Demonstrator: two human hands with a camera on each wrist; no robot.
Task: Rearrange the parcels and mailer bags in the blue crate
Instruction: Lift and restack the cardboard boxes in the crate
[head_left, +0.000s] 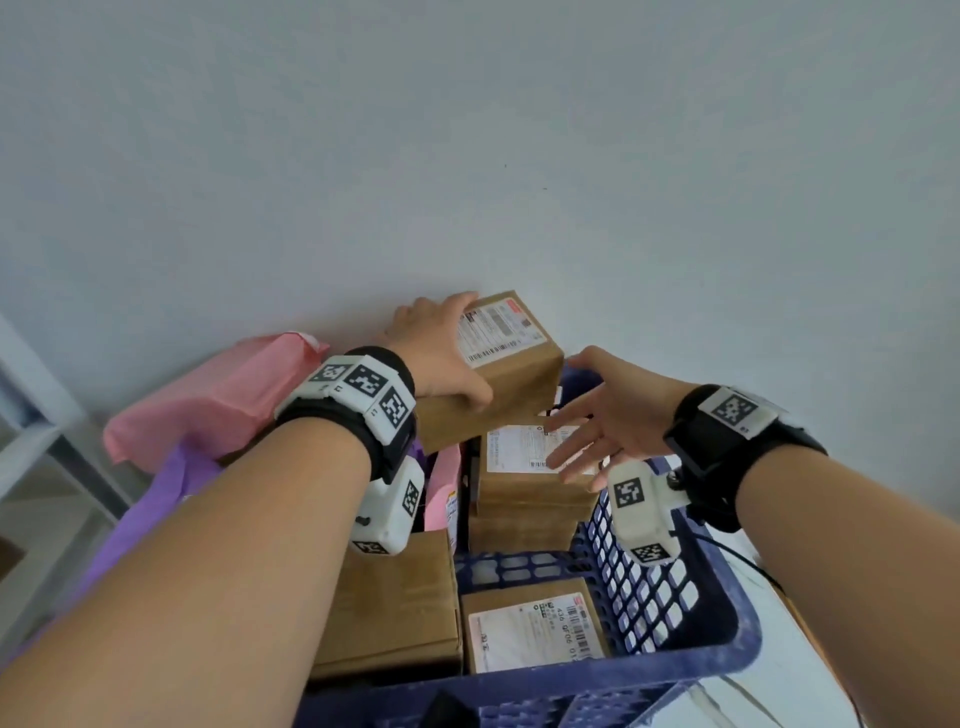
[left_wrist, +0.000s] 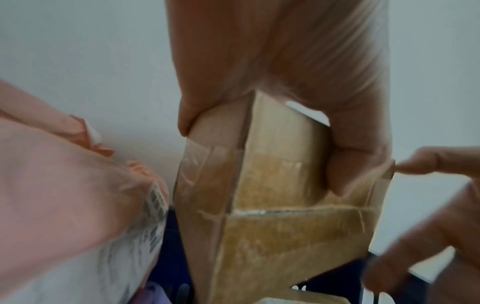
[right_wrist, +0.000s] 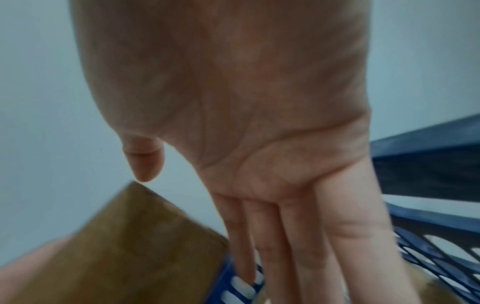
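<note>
My left hand (head_left: 441, 358) grips a brown cardboard parcel (head_left: 506, 364) with a white label, held tilted above the far end of the blue crate (head_left: 691, 644). In the left wrist view my thumb and fingers (left_wrist: 345, 164) wrap round that parcel (left_wrist: 272, 205). My right hand (head_left: 597, 421) hovers open, fingers spread, just right of the parcel and over a labelled box (head_left: 524, 467) in the crate. The right wrist view shows my flat palm (right_wrist: 246, 133), the parcel's corner (right_wrist: 135, 236) and the crate wall (right_wrist: 428, 236). More boxes (head_left: 535, 629) lie nearer me.
A pink mailer bag (head_left: 208, 400) and a purple mailer bag (head_left: 150, 509) bulge over the crate's left side. A pale wall (head_left: 467, 156) stands right behind the crate. A white shelf frame (head_left: 31, 447) is at far left. A plain box (head_left: 395, 608) sits under my left wrist.
</note>
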